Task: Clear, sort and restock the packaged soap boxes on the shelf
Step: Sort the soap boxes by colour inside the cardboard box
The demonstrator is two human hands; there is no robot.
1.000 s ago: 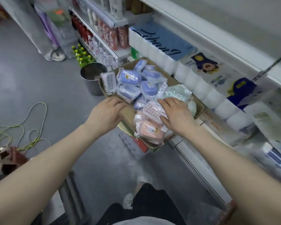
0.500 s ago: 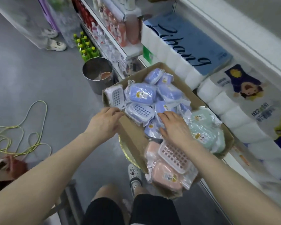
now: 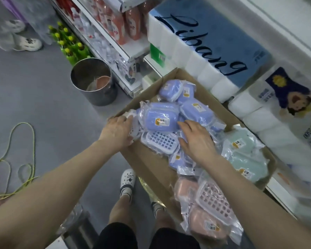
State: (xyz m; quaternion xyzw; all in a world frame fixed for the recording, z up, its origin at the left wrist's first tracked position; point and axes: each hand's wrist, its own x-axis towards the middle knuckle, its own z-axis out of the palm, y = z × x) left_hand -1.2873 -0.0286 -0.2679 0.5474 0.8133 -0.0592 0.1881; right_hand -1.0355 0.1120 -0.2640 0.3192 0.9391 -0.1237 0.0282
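now left hand (image 3: 117, 131) on white soap box (image 3: 134, 130)

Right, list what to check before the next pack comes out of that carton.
1. Right hand free: lies flat on the purple packs, holding nothing. Ok.
2. Carton steadied: left hand is at its left rim, grip hidden. Cannot tell.
3. Colours grouped: purple far, green packs right, pink packs near. Ok.
4. Shelf slot for them: none in view. Cannot tell.
5. Floor underfoot: cord lies left, apart from the feet. Ok.
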